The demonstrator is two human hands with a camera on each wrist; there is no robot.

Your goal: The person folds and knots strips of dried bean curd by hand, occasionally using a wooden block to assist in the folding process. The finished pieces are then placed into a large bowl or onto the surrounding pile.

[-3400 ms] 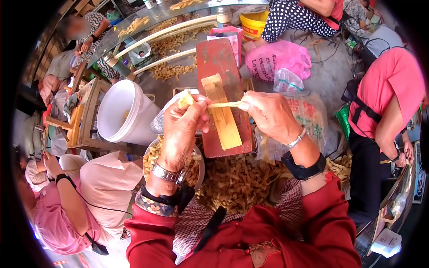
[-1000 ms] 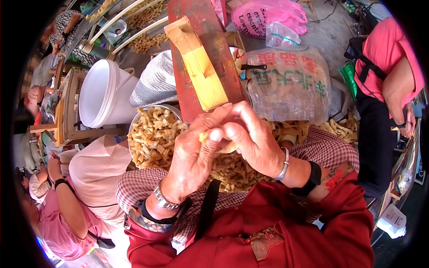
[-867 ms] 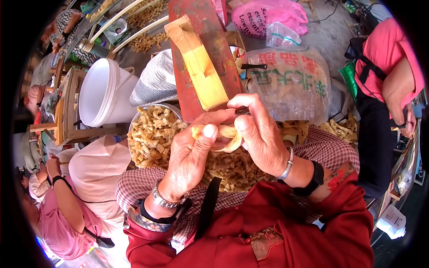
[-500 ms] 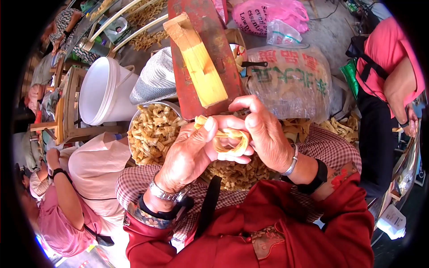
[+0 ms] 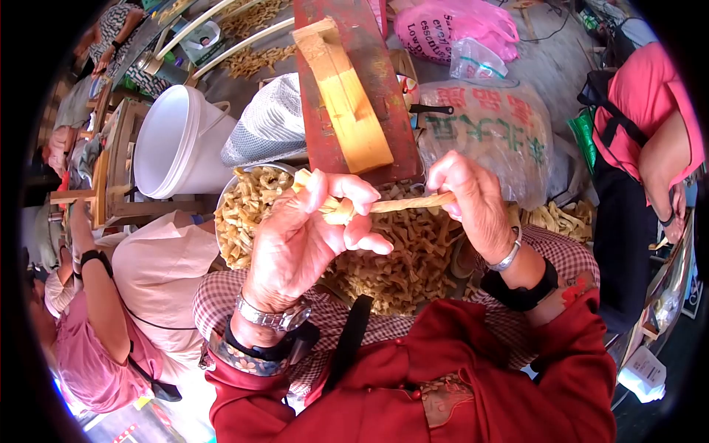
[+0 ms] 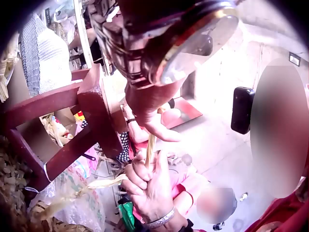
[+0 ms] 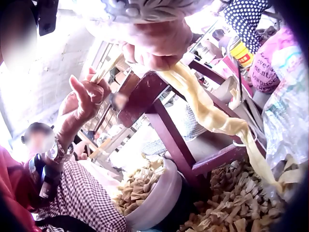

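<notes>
Between the two hands a pale yellow, twisted strip [image 5: 413, 203] stretches sideways, with a knot [image 5: 340, 213] near its left end. My left hand [image 5: 292, 240] pinches the strip at the knot between thumb and fingers, the other fingers spread. The right hand [image 5: 480, 203] grips the strip's other side. From that hand a long flat tail [image 7: 207, 111] hangs down in the right wrist view. Below the hands lies a heap of cut pieces [image 5: 402, 258]; a white bowl of similar knotted pieces [image 5: 251, 218] stands left of it.
A yellow wooden block [image 5: 347, 111] lies on a red bench [image 5: 388, 81] ahead. A black handle [image 5: 432, 108] sticks out beside it. At left are a white bucket [image 5: 181, 140] and a mesh sack [image 5: 266, 125]; at right, a clear plastic bag [image 5: 491, 140]. People sit on both sides.
Earlier the strip was held taut over the bench, then formed into a loop close to the lap. Now the hands have moved apart and the loop has tightened into a knot.
</notes>
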